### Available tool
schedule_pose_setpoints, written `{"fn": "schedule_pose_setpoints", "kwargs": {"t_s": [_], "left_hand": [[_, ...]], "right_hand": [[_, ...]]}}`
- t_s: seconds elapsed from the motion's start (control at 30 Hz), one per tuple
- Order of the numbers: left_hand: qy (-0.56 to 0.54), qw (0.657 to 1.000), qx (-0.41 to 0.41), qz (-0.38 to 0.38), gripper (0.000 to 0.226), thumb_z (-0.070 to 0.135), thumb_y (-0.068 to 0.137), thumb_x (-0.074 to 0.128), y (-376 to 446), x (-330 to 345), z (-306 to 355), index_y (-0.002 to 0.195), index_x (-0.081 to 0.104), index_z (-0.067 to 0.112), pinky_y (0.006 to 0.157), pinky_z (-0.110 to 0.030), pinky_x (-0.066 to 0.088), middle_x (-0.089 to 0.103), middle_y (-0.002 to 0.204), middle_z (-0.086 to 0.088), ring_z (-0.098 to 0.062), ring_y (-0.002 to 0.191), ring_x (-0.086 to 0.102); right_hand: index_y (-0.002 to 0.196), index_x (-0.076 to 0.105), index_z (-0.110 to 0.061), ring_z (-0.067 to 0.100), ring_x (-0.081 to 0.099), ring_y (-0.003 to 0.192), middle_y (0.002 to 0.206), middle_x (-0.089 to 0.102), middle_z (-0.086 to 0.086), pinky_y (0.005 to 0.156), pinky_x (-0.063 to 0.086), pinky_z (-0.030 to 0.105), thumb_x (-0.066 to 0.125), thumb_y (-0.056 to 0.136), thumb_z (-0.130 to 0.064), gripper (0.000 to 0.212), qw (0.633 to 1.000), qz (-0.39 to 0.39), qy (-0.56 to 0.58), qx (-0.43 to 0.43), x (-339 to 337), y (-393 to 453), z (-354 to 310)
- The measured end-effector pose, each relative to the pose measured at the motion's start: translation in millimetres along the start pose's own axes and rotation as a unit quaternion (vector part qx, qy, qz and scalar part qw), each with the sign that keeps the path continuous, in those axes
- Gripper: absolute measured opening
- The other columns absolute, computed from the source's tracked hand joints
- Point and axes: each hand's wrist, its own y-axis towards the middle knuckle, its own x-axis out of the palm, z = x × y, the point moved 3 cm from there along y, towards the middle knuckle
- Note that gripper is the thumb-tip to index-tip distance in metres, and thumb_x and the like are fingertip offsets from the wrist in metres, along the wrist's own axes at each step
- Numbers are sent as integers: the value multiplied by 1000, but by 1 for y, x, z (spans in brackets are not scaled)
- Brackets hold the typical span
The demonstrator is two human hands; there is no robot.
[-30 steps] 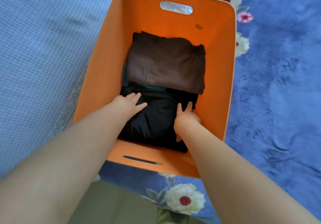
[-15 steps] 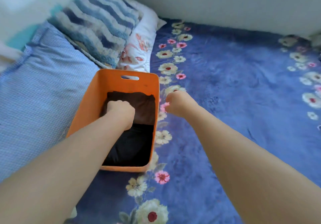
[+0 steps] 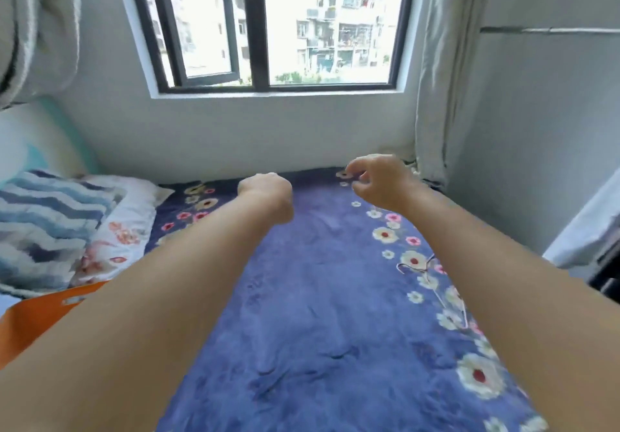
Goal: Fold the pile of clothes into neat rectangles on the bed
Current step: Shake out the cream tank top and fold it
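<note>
Bed cover [image 3: 318,314]: plush blue fleece-like cloth, matt, nap creased, flower print along its right edge. Basket [image 3: 30,317] at left edge: smooth orange plastic, matt. Striped pillow [image 3: 43,223]: shaggy woven cloth. Hanger [image 3: 432,280] near right edge: thin pale wire. Curtain [image 3: 436,62]: grey matt cloth.

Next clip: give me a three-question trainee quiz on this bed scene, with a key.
1. True or false: the left hand grips a garment.
2. Which lies on the blue floral blanket near the right forearm? A) wire hanger B) book C) folded towel
3. Fill in: only a corner of the ___ bin shows at lower left.

Key: 1 false, both it and the right hand hold nothing; 2 A, the wire hanger; 3 orange.
</note>
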Motion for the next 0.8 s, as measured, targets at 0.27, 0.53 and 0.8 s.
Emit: {"fn": "schedule_pose_setpoints", "kwargs": {"t_s": [0.27,0.53,0.8], "left_hand": [[-59,974,143,166,32,28,92,49,-2,-176,195,119,57,14,72,-29,39,56,124,-5,-25,114,54],[-71,925,281,244,35,28,92,47,-5,-277,366,124,54,15,75,-29,40,55,126,-3,-23,116,52],[-77,887,390,236,27,28,91,48,26,-332,538,112,58,14,70,-28,38,56,112,0,-22,107,55]], "right_hand": [[126,55,-9,24,56,111,125,59,10,93,35,22,53,89,-9,37,986,106,-67,106,-199,-108,148],[125,56,-10,23,54,113,124,60,9,91,35,22,52,88,-10,37,948,182,-126,228,-314,-200,270],[125,56,-12,24,54,112,127,56,7,91,41,27,49,89,-12,37,910,187,-167,331,-357,-236,400]]}}
